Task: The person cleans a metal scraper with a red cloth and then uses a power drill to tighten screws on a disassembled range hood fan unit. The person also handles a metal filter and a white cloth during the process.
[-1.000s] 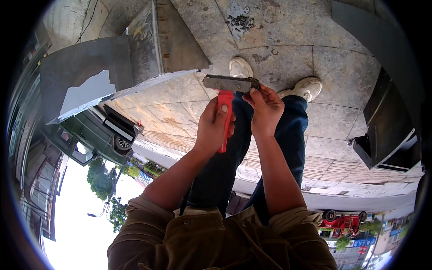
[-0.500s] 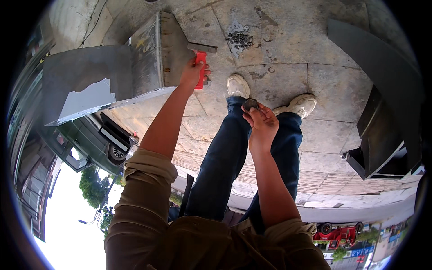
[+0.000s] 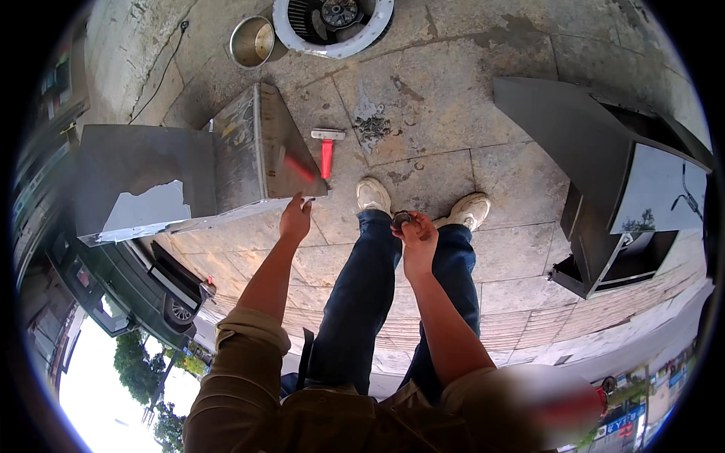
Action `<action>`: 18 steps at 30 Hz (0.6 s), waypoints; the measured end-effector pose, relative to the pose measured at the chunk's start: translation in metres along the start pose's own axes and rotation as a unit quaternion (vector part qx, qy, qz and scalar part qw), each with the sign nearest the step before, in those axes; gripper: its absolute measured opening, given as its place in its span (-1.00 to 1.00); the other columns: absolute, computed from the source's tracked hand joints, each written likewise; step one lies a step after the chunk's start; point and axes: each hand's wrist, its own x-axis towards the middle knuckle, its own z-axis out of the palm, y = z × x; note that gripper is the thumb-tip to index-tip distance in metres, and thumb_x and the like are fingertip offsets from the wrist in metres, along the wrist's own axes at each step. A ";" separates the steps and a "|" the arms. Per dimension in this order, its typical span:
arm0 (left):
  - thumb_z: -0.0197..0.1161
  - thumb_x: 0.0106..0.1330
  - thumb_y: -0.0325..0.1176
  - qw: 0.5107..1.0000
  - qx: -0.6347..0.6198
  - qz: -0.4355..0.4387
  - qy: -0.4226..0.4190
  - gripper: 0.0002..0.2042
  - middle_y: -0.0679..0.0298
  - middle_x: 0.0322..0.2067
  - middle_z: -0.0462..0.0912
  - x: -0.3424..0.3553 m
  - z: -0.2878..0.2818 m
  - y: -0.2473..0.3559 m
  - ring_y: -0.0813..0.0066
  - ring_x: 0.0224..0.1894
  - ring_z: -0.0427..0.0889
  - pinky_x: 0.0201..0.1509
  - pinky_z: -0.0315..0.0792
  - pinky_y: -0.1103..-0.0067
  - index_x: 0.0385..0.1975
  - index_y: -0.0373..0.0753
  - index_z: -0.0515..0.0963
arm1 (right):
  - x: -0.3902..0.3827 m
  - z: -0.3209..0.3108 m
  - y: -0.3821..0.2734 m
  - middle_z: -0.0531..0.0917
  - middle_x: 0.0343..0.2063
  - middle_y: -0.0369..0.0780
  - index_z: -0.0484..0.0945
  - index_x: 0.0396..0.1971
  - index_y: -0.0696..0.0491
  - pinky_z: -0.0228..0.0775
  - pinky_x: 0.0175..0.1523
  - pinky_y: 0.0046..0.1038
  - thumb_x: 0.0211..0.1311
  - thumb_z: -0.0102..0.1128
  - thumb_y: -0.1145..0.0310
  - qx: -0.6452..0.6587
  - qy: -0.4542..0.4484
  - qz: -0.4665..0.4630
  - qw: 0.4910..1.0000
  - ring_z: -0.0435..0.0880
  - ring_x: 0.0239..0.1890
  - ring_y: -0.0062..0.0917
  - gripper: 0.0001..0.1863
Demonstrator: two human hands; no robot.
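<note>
Near the lower edge of a large sheet-metal housing [image 3: 238,151], my left hand [image 3: 295,219] has its fingers apart with nothing in them. Whether its fingertips touch the metal, I cannot tell. Beyond it, a scraper with a red handle [image 3: 326,160] and a pale wide head lies on the floor, apart from the hand. My right hand [image 3: 419,240], in front of my knees, pinches a small dark round piece [image 3: 401,220] between thumb and fingers. A dull red reflection shows on the housing's side.
Small dark metal bits [image 3: 372,128] lie in a heap on the paving. Farther off stand a metal pot [image 3: 252,43] and a white-rimmed fan wheel [image 3: 332,51]. At the right is a dark angular metal hood [image 3: 563,113]. A parked green vehicle [image 3: 98,275] is at the left.
My left hand has let go of the red-handled scraper, now on the floor, and drawn back toward me. The view has shifted, bringing in the pot and fan wheel. My right hand keeps its piece.
</note>
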 end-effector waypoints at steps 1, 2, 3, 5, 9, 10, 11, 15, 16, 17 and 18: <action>0.06 0.27 -0.20 1.000 -0.005 -0.005 0.002 -0.58 0.12 -0.06 0.53 -0.019 -0.006 -0.020 0.11 -0.04 0.51 0.00 0.38 0.32 0.10 -0.19 0.30 | -0.005 -0.003 -0.001 0.58 -0.41 -0.18 0.42 -0.22 0.23 0.48 -0.27 -0.53 0.12 0.04 0.55 -0.021 -0.021 0.000 1.000 0.61 -0.41 -0.51 -0.79; 0.07 0.26 -0.21 0.999 -0.039 -0.003 -0.005 -0.58 0.13 -0.07 0.54 -0.039 -0.011 -0.027 0.12 -0.09 0.54 -0.02 0.39 0.35 0.10 -0.19 0.31 | -0.007 -0.011 -0.009 0.57 -0.40 -0.18 0.42 -0.20 0.23 0.47 -0.27 -0.54 0.12 0.03 0.55 -0.048 -0.030 -0.008 0.998 0.60 -0.42 -0.53 -0.78; 0.08 0.26 -0.23 0.996 -0.086 -0.026 -0.010 -0.58 0.13 -0.09 0.55 -0.057 -0.016 -0.052 0.15 -0.12 0.56 -0.04 0.40 0.39 0.10 -0.20 0.32 | -0.014 -0.013 -0.019 0.57 -0.39 -0.19 0.42 -0.20 0.23 0.46 -0.27 -0.55 0.12 0.02 0.56 -0.059 -0.051 -0.011 0.997 0.59 -0.41 -0.55 -0.78; 0.03 0.26 -0.27 0.997 -0.079 -0.022 0.001 -0.60 0.15 -0.22 0.60 -0.091 -0.023 -0.074 0.23 -0.25 0.61 -0.15 0.44 0.41 0.09 -0.25 0.32 | -0.031 -0.018 -0.048 0.56 -0.35 -0.21 0.43 -0.19 0.21 0.43 -0.27 -0.58 0.13 -0.01 0.59 -0.064 -0.065 -0.016 0.996 0.57 -0.38 -0.59 -0.78; 0.02 0.24 -0.27 0.984 -0.172 -0.046 0.017 -0.59 0.17 -0.37 0.62 -0.149 -0.049 -0.073 0.34 -0.42 0.64 -0.29 0.45 0.46 0.07 -0.29 0.32 | -0.059 -0.032 -0.098 0.56 -0.34 -0.25 0.44 -0.19 0.20 0.43 -0.27 -0.59 0.12 0.01 0.62 -0.107 -0.080 -0.109 0.985 0.56 -0.34 -0.60 -0.77; 0.02 0.24 -0.27 0.981 -0.186 -0.056 0.020 -0.59 0.17 -0.40 0.61 -0.163 -0.055 -0.071 0.36 -0.42 0.64 -0.30 0.45 0.47 0.07 -0.29 0.32 | -0.068 -0.030 -0.111 0.56 -0.33 -0.24 0.44 -0.19 0.21 0.42 -0.24 -0.60 0.11 0.01 0.63 -0.112 -0.078 -0.105 0.985 0.56 -0.33 -0.61 -0.77; 0.03 0.24 -0.26 0.979 -0.197 -0.053 0.011 -0.58 0.17 -0.38 0.61 -0.171 -0.060 -0.066 0.37 -0.41 0.65 -0.30 0.45 0.49 0.08 -0.29 0.31 | -0.081 -0.031 -0.129 0.56 -0.33 -0.23 0.44 -0.19 0.22 0.40 -0.21 -0.60 0.11 0.00 0.63 -0.114 -0.072 -0.101 0.986 0.56 -0.33 -0.61 -0.77; 0.02 0.26 -0.28 0.969 -0.248 -0.002 -0.011 -0.59 0.17 -0.28 0.60 -0.188 -0.079 -0.001 0.39 -0.40 0.65 -0.27 0.44 0.51 0.09 -0.29 0.30 | -0.119 -0.046 -0.182 0.57 -0.33 -0.25 0.45 -0.20 0.20 0.43 -0.26 -0.61 0.12 0.00 0.63 -0.111 -0.034 -0.142 0.983 0.57 -0.34 -0.62 -0.78; 0.02 0.26 -0.29 0.970 -0.242 0.013 0.002 -0.59 0.17 -0.26 0.60 -0.198 -0.090 0.007 0.39 -0.40 0.65 -0.26 0.44 0.51 0.09 -0.29 0.30 | -0.128 -0.044 -0.191 0.57 -0.33 -0.25 0.46 -0.21 0.19 0.46 -0.29 -0.60 0.13 0.00 0.63 -0.103 -0.034 -0.151 0.983 0.58 -0.35 -0.62 -0.79; 0.02 0.26 -0.31 0.972 -0.234 0.029 0.015 -0.60 0.17 -0.25 0.59 -0.205 -0.100 0.013 0.39 -0.40 0.64 -0.26 0.43 0.51 0.09 -0.29 0.30 | -0.137 -0.043 -0.201 0.57 -0.33 -0.25 0.46 -0.20 0.20 0.44 -0.27 -0.61 0.12 0.00 0.63 -0.076 -0.029 -0.148 0.986 0.57 -0.35 -0.63 -0.78; 0.02 0.26 -0.32 0.973 -0.225 0.046 0.026 -0.60 0.16 -0.23 0.59 -0.210 -0.111 0.019 0.39 -0.40 0.64 -0.26 0.43 0.51 0.09 -0.29 0.30 | -0.146 -0.043 -0.210 0.57 -0.34 -0.24 0.46 -0.20 0.20 0.42 -0.26 -0.62 0.11 0.00 0.63 -0.049 -0.023 -0.145 0.988 0.56 -0.35 -0.63 -0.78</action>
